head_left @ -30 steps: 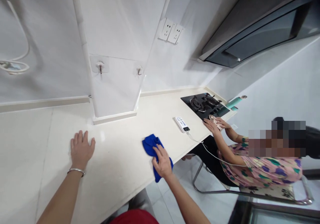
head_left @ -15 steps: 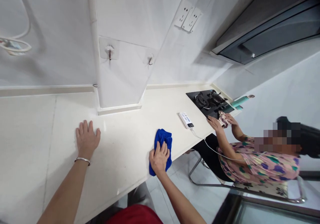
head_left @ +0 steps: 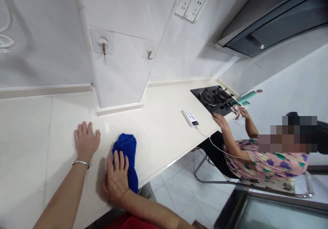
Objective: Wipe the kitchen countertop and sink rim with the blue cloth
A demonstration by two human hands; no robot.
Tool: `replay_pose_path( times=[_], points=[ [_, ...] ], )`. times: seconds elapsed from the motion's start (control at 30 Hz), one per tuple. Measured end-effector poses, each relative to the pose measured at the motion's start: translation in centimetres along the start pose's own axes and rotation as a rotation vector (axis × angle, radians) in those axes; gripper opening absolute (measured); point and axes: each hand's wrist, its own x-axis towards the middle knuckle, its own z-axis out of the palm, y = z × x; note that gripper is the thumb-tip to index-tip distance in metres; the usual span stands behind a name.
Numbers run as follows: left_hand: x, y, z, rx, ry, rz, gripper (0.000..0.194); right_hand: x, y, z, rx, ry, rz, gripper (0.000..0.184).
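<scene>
My left hand (head_left: pixel 86 141) lies palm down on the pale countertop (head_left: pixel 159 143), its fingers spread, holding nothing. It wears a silver bangle at the wrist. To its right, my right hand (head_left: pixel 118 174) presses a blue cleaning cloth (head_left: pixel 128 147) against the counter near the front edge. The fingers rest bent over the left side of the cloth and hold it there; the part of the cloth beneath the palm is hidden. The cloth is bunched and folded, its lower end reaching the counter edge.
A white device (head_left: pixel 190 118) with a cable lies on the counter. Beyond it is a black gas hob (head_left: pixel 214 99). Another person (head_left: pixel 269 159) sits at the right, one hand holding a patterned cloth (head_left: pixel 236 112) at the hob. A boxed wall corner (head_left: pixel 120 110) juts onto the counter.
My right hand has slid the blue cloth left along the counter, closer to my left hand, which stays put. The other person's patterned cloth has moved right along the hob.
</scene>
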Motion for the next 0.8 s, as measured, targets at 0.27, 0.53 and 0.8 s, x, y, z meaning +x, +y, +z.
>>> replay_pose_path(
  times=[0.27, 0.53, 0.8],
  points=[
    [0.0, -0.1, -0.1, 0.028, 0.001, 0.013, 0.067, -1.2, 4.4, -2.8, 0.043, -0.016, -0.183, 0.078],
    [0.1, -0.6, 0.2, 0.058, 0.006, 0.012, 0.066, -0.6, 16.1, -6.3, -0.108, 0.208, -0.059, 0.069],
    [-0.2, -0.8, 0.8, 0.107, 0.07, -0.008, 0.062, 2.8, 24.6, -8.2, -0.351, 0.371, 0.228, 0.064]
  ],
)
